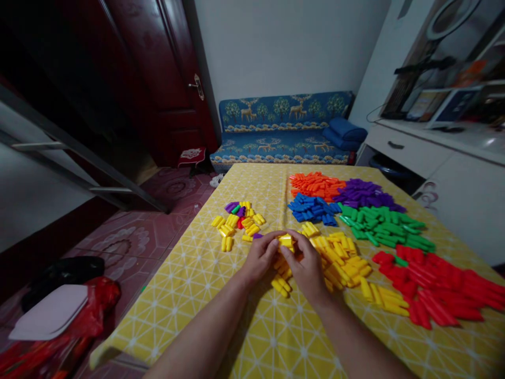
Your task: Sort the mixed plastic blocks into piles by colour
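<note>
Both hands meet over the table around a yellow plastic piece [285, 241], a short tube-like block. My left hand [261, 256] has its fingers closed on the piece's left side. With thumb and fingers, my right hand [305, 263] grips the same piece from the right. Beneath and beside my hands spreads a heap of yellow pieces [339, 258]. Left of my hands lies a loose group of mostly yellow pieces [226, 230], with a few purple pieces [232, 207] and a little red and green among them.
Sorted piles of orange [315, 185], blue [311, 208], purple [365, 193], green [386, 225] and red pieces [437, 284] cover the right side of the patterned tablecloth [189, 295]. Beyond the table stands a blue sofa [276, 142]. A white cabinet [461, 184] is at right, a ladder [87, 152] at left.
</note>
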Tool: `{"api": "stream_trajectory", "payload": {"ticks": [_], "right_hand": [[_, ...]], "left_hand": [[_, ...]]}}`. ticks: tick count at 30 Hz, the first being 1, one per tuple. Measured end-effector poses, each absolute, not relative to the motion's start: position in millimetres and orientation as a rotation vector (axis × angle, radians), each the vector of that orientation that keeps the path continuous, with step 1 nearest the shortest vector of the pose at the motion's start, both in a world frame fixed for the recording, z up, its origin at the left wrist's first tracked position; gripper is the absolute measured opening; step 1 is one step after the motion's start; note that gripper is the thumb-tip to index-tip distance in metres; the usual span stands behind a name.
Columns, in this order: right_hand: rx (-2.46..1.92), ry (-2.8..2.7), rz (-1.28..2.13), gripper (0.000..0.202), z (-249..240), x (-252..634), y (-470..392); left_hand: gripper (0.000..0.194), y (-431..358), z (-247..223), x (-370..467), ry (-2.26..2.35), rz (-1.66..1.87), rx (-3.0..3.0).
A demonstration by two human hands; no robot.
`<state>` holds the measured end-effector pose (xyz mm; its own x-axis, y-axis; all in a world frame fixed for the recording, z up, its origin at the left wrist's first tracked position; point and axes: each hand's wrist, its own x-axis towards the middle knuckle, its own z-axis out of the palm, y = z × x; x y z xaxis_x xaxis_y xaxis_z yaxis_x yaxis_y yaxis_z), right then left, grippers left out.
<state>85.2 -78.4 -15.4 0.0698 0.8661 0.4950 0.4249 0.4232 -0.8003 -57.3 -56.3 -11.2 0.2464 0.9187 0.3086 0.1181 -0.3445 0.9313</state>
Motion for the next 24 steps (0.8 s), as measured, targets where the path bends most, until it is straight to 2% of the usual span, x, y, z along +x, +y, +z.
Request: {"api": "stream_trajectory", "payload": {"ticks": [5,8,11,18,21,24], "right_hand": [[-1.267,-1.428,0.398,0.039,-6.7,113.5,-68.9],[-1.358,-1.298,0.353,0.042,-7.9,142.8,-55.9],[-1.503,-1.410,0.298,0.035,-12.8,166.6,-45.7],[-1.547,-1.713,-0.110,0.024,-14.0,162.5,-48.3],[-1.452,-1.785,-0.106,0.022,-12.0,146.0,-54.1],[-1.368,-1.840,-0.059,0.019,-12.7,130.9,-58.7]], "left_hand": [[0.031,-50.0,-13.1,-78.0,1.408,1.327,1.888],[0.023,-44.3,-13.5,-89.7,1.561,1.267,1.966],[0.019,-40.1,-13.9,-96.2,1.564,1.095,2.132],[0.044,-25.7,-24.4,-94.0,1.601,0.897,2.433],[0.039,-15.4,-28.0,-93.5,1.647,0.923,2.370],[0.028,-10.7,-27.0,-91.2,1.531,1.119,2.212]]}}
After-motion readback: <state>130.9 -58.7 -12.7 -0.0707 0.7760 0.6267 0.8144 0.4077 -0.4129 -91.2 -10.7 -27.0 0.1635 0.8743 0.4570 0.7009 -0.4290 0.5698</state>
